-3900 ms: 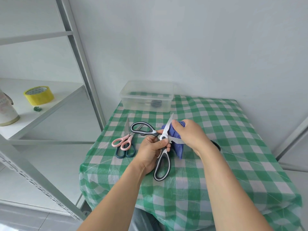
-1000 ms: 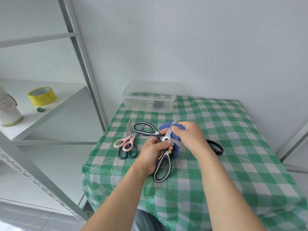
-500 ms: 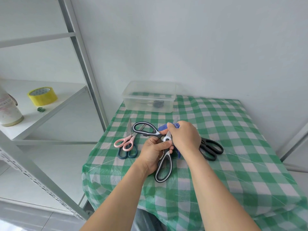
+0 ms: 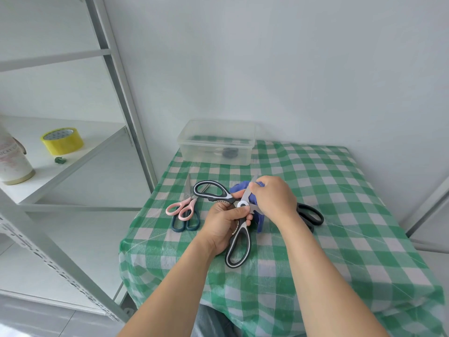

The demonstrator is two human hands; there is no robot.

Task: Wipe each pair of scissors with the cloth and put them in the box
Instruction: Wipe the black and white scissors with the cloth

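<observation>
While the fingers of the left hand (image 4: 224,223) curl round the big black-and-white scissors (image 4: 242,204) just below the pivot, thumb pressed on top, the right hand (image 4: 274,200) pinches the blue cloth (image 4: 238,186) round one blade, fingertips closed on the fabric so the steel edge does not meet bare skin. The scissors are spread wide, one handle loop pointing left and the other toward the person, which looks like a way to bare each blade's inner face to the cloth. Both hands hold this pair just above the green checked table (image 4: 340,190), so the wiping seems underway and the pair is not yet in the box (image 4: 216,148). That clear box sits at the far edge near the wall, with something dark inside that I cannot make out. Pink scissors (image 4: 189,202) lie across a dark teal pair (image 4: 185,224) to the left, and black scissors (image 4: 313,209) sit just right of the right wrist, all within reach, likely waiting their turn
</observation>
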